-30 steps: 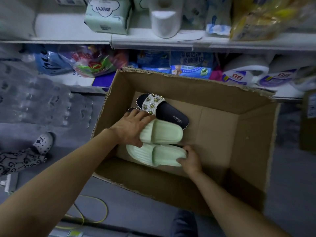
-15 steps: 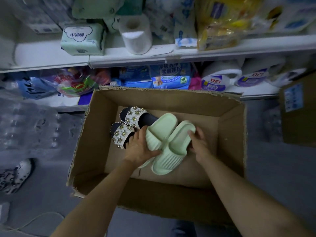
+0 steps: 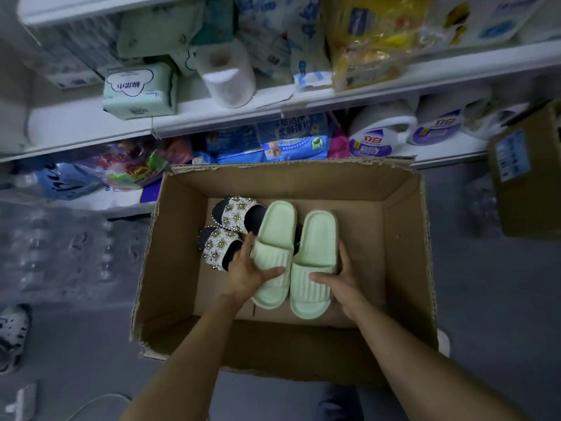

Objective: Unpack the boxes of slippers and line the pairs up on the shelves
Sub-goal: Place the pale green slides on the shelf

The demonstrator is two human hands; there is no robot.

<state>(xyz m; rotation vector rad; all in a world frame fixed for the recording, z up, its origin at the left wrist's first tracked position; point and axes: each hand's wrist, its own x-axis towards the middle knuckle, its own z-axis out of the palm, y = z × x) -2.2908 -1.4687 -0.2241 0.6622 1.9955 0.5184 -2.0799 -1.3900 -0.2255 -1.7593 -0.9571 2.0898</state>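
Inside the open corrugated cardboard box (image 3: pixel 400 238), the left hand (image 3: pixel 246 273) grips the ribbed strap of one pale green slipper (image 3: pixel 274 247), thumb across the top, and the right hand (image 3: pixel 344 276) grips its mate (image 3: pixel 315 256) the same way. Both are smooth, rounded foam slides lying side by side on the box floor, long axes running away from the person, open toes at the near end. Just left lies a black pair with beaded white straps (image 3: pixel 226 232), angled. Beyond, white shelves (image 3: pixel 303 113) carry what look like tissue packs and detergent jugs, blurred.
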